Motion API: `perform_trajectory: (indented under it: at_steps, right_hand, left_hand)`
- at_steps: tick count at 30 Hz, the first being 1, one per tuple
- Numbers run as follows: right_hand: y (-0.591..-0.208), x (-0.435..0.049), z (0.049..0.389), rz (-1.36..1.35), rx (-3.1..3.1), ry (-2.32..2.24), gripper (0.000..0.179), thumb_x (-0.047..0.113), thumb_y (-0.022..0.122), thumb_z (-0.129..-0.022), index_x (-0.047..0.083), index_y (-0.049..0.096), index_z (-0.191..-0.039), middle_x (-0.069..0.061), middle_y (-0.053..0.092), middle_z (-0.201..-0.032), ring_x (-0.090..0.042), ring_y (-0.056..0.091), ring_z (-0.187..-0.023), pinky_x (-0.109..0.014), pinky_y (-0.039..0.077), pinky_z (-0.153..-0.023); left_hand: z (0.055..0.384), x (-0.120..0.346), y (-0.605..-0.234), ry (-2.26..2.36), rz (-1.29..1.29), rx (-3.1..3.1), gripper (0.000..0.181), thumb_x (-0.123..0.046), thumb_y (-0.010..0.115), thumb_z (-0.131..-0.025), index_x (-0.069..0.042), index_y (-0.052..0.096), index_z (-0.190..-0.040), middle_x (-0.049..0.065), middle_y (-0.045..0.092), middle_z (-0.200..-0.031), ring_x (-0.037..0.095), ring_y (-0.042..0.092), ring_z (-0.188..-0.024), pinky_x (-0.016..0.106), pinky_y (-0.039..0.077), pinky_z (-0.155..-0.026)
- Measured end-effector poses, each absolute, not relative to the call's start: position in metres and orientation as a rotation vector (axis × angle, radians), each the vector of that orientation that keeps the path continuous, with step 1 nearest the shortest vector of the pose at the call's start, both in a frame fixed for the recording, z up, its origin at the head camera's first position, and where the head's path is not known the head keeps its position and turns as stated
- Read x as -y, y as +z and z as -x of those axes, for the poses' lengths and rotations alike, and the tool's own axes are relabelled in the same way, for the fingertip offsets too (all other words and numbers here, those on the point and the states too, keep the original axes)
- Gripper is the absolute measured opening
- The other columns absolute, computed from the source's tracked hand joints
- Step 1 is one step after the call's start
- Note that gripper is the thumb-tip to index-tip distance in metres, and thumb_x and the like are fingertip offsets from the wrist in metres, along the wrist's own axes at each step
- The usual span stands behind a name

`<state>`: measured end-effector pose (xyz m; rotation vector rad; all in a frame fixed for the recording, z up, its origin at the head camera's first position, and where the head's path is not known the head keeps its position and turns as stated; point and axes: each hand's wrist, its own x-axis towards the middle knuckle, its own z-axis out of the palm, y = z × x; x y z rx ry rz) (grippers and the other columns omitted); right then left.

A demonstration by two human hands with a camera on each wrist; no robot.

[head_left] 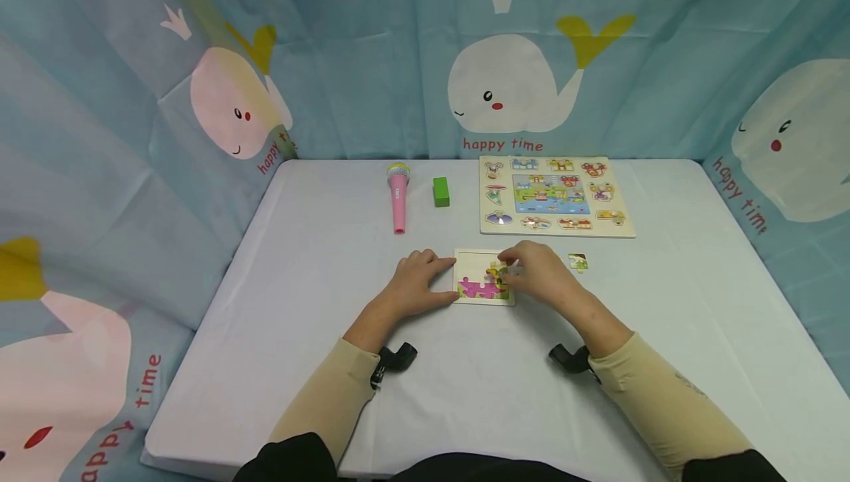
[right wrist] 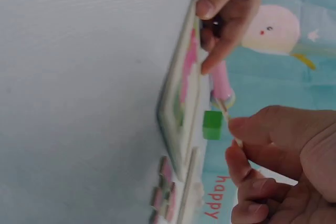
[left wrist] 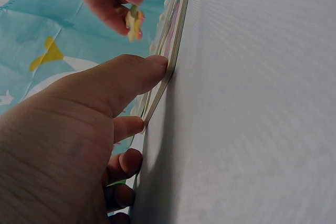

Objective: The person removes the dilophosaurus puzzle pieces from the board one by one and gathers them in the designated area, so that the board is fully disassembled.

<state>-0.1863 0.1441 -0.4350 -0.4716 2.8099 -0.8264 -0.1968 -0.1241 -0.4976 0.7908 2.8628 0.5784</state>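
Observation:
A small wooden jigsaw board (head_left: 485,300) lies flat on the table, with pink and green pieces (head_left: 478,288) along its lower part and bare wood above. My left hand (head_left: 415,284) rests at the board's left edge, its thumb and index finger spread and touching it. Over the board's right side, my right hand (head_left: 541,274) pinches a yellow puzzle piece (left wrist: 135,23) between thumb and fingers. That piece shows nearly edge-on in the right wrist view, raised off the board. To the right lies a loose puzzle piece (head_left: 578,262).
Behind the hands stand a pink toy microphone (head_left: 398,201) and a green block (head_left: 441,192). A larger wooden picture puzzle (head_left: 558,232) lies at the back right. White cloth covers the table (head_left: 299,268), and a blue whale-print curtain (head_left: 372,54) surrounds it.

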Motion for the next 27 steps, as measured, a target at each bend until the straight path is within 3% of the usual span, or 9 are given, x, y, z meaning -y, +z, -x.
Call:
perform_trajectory:
  at_steps: [7,17,27]
  right_hand:
    - [-0.425,-0.157,0.183,0.587,-2.803,-0.874,0.036,0.01,0.074,-0.089,0.0,0.072,-0.124,-0.011,0.07,-0.112,-0.033,0.064,-0.106,-0.047,0.051,-0.086]
    - [-0.411,-0.175,0.178,0.635,-2.855,-0.938,0.035,0.012,0.073,-0.091,0.003,0.072,-0.125,-0.009,0.07,-0.114,-0.032,0.057,-0.088,-0.04,0.046,-0.073]
    - [-0.401,-0.198,0.17,0.653,-2.905,-0.948,0.033,0.012,0.074,-0.093,0.004,0.072,-0.125,-0.006,0.068,-0.107,-0.022,0.045,-0.077,-0.038,0.039,-0.065]
  left_hand:
    - [0.197,0.123,-0.498,0.571,-0.798,-2.862,0.071,-0.055,0.072,-0.089,-0.02,0.056,-0.149,0.0,0.053,-0.11,0.018,0.046,-0.1,0.037,0.037,-0.085]
    - [0.197,0.125,-0.497,0.579,-0.789,-2.873,0.07,-0.054,0.073,-0.089,-0.02,0.056,-0.149,-0.001,0.052,-0.109,0.017,0.044,-0.098,0.036,0.037,-0.085]
    - [0.196,0.124,-0.496,0.584,-0.782,-2.865,0.071,-0.053,0.073,-0.089,-0.02,0.056,-0.149,0.0,0.052,-0.11,0.018,0.044,-0.099,0.037,0.037,-0.085]
